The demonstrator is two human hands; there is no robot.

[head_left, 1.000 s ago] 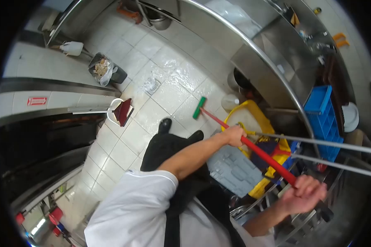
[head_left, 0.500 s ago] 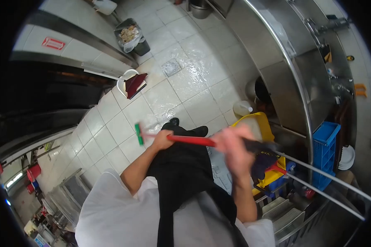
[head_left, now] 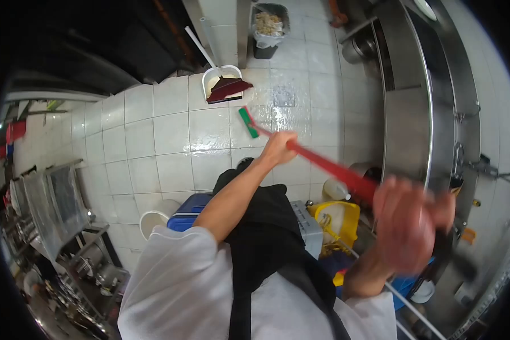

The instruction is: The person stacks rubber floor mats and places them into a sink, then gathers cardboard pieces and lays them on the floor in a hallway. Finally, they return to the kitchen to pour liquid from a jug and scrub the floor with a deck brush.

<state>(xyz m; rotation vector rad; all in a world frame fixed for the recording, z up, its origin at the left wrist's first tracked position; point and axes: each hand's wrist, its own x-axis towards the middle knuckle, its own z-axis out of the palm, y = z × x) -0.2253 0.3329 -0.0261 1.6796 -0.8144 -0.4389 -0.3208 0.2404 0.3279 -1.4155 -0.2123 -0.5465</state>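
Both my hands grip a long red-handled floor scrub brush (head_left: 331, 164), which slants across my body. My left hand (head_left: 280, 146) wraps round its lower shaft. My right hand (head_left: 405, 224), blurred by motion, closes round the upper end of the handle. The green brush head (head_left: 248, 123) is down at the wet white floor tiles (head_left: 212, 124), ahead of my feet. Just beyond the head, a dustpan (head_left: 208, 85) and a dark red broom head (head_left: 228, 89) sit together by the wall.
A bin (head_left: 270, 34) holding food waste stands at the far end. Steel counters (head_left: 405, 105) run along the right. Near my right side are a yellow mop bucket (head_left: 345, 221) and a white jug (head_left: 335, 190). A white bucket (head_left: 153, 222) and blue container (head_left: 190, 211) are at left.
My view has turned left. The brush has swung farther forward, its green head now nearer the dustpan; both hands stay on the handle. The blue container and white bucket have come into view.
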